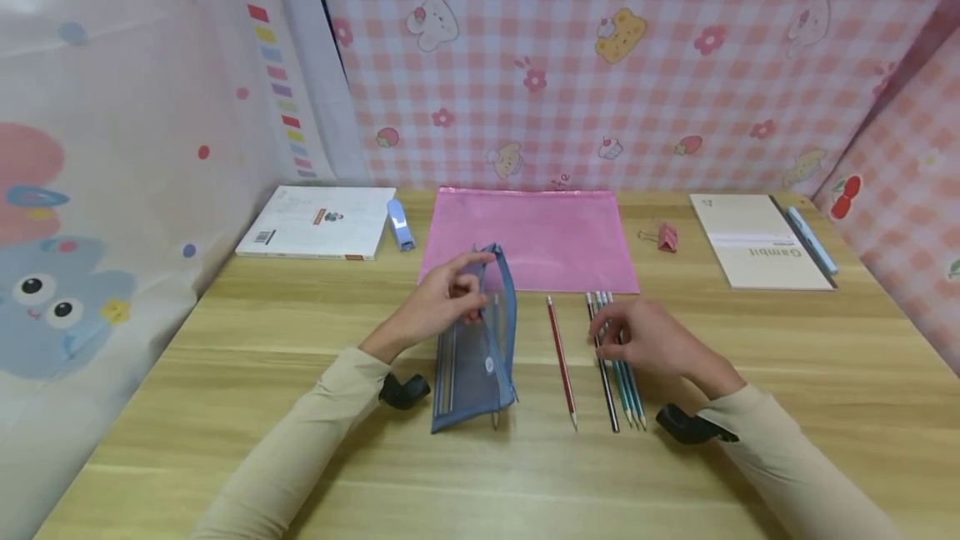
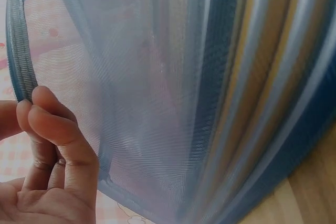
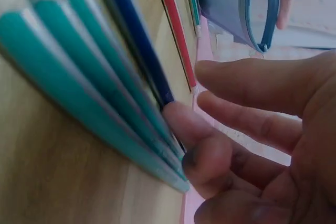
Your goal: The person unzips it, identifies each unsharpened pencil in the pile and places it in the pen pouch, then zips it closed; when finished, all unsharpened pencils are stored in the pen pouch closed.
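Observation:
My left hand (image 1: 442, 302) pinches the zip edge of a blue mesh pencil pouch (image 1: 468, 373), which stands tilted up with its mouth parted. In the left wrist view, my fingertips (image 2: 50, 111) are right at the zip tape. My right hand (image 1: 648, 338) is over a row of pencils, fingers loosely bent and thumb apart. Its fingertips are right by a dark blue pencil (image 3: 134, 30), beside several teal pencils (image 3: 79, 72). A red pencil (image 1: 561, 361) lies between the pouch and this row. Another pencil's tip (image 1: 495, 420) shows below the pouch, the rest mostly hidden.
Behind the pouch lies a pink zip folder (image 1: 532, 232). A white book (image 1: 318, 219) and a blue stapler (image 1: 401, 225) are at the back left. At the back right are a pink binder clip (image 1: 667, 237), a notebook (image 1: 761, 265) and a light blue pen (image 1: 812, 240).

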The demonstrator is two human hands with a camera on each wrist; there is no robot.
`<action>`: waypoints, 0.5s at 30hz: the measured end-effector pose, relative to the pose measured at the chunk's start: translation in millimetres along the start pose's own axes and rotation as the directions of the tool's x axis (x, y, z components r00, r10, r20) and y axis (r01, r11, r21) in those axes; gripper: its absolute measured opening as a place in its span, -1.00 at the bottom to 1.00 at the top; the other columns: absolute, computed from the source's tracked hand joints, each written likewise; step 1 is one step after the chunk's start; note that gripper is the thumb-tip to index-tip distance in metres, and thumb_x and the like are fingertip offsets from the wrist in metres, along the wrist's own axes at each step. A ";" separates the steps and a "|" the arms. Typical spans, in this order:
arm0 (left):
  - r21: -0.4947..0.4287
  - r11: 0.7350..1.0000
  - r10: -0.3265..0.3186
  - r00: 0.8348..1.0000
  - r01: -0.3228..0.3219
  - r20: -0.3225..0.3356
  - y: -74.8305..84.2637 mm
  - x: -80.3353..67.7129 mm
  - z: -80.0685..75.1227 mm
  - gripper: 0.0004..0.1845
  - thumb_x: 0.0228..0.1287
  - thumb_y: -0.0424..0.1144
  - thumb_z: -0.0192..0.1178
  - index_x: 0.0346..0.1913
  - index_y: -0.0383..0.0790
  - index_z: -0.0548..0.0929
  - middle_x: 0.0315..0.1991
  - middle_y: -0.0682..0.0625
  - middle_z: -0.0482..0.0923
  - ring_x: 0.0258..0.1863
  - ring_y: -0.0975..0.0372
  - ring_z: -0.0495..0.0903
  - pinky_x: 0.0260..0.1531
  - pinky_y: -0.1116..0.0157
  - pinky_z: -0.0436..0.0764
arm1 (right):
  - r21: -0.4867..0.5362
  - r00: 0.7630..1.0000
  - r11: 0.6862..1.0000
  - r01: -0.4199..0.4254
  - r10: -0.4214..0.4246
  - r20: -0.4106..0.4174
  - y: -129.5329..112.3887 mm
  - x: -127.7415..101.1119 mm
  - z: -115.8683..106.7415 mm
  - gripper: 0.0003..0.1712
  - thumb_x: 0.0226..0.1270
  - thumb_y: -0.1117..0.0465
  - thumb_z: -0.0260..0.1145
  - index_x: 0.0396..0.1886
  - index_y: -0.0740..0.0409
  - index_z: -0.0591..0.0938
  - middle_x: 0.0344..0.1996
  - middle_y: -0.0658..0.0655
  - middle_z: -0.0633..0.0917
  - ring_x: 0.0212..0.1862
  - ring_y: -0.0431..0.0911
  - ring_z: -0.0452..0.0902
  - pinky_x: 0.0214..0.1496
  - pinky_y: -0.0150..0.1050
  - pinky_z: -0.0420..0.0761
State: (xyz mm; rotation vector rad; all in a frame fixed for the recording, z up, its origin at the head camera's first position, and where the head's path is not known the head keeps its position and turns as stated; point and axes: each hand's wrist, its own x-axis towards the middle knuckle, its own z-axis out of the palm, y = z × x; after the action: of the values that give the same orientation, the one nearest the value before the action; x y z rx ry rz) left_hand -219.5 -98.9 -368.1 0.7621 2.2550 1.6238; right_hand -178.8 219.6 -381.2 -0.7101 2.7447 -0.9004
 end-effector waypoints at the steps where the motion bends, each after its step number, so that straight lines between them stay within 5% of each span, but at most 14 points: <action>1: -0.002 1.000 0.001 1.000 -0.001 0.000 -0.1 -0.2 -0.1 -0.37 0.38 -0.45 0.07 0.49 -0.32 0.24 -0.51 0.05 0.53 -0.46 0.27 0.60 -0.35 0.34 0.69 | -0.012 1.000 1.000 0.004 -0.003 0.009 -1.5 1.0 1.2 -0.86 0.19 0.30 0.47 -0.25 0.10 0.72 -0.50 -0.03 0.70 -0.43 -0.26 0.50 -0.43 -0.41 0.49; 9: 0.000 1.000 0.004 1.000 -0.004 0.004 0.8 -1.3 1.2 -0.38 0.39 -0.46 0.07 0.49 -0.35 0.24 -0.52 0.06 0.53 -0.47 0.27 0.59 -0.36 0.35 0.69 | -0.140 1.000 0.990 -0.030 0.030 -0.004 -15.3 10.3 13.9 -0.91 0.15 0.23 0.50 -0.36 0.00 0.74 -0.58 -0.06 0.64 -0.49 -0.25 0.45 -0.47 -0.37 0.42; 15: -0.006 1.000 0.003 1.000 -0.003 0.012 3.7 -1.0 2.6 -0.37 0.38 -0.47 0.07 0.49 -0.36 0.23 -0.52 0.06 0.53 -0.47 0.26 0.59 -0.37 0.35 0.69 | -0.143 0.992 0.982 -0.123 0.118 -0.043 -22.5 16.8 18.6 -0.87 -0.01 0.32 0.51 -0.45 0.04 0.74 -0.54 0.02 0.71 -0.47 -0.20 0.53 -0.46 -0.34 0.46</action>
State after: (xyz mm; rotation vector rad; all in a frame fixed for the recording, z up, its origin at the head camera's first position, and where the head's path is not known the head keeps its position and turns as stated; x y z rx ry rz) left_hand -216.4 -96.5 -365.7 0.7722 2.2409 1.6221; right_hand -179.3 185.9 -382.9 -0.5477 2.8705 -0.7001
